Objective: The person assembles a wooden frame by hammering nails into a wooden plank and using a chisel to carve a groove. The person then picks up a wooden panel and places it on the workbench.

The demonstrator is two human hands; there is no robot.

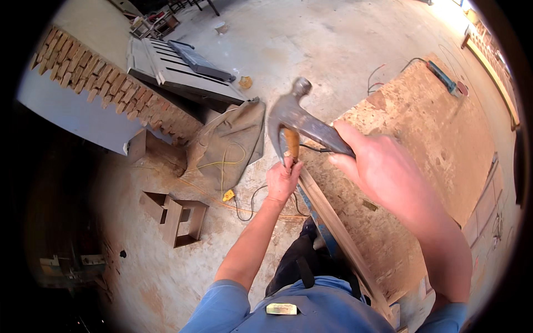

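My right hand (383,166) is closed around a claw hammer (302,116), held up above the workbench's left edge, its head to the left. My left hand (284,178) grips a short yellow-handled tool (291,141), which stands up from the fist. The hammer's claw passes in front of that handle, and the tool's lower end is hidden. Close beside the left hand is the far end of a long wooden strip (341,230). It runs along the bench edge back toward my body.
The bench has a dusty board top (438,139). An angle grinder (444,77) with a cord lies at its far right. On the floor at left are a small wooden frame (180,219), a grey cloth (233,141), a yellow plug (228,195) with cords, and stacked wood pieces (105,77).
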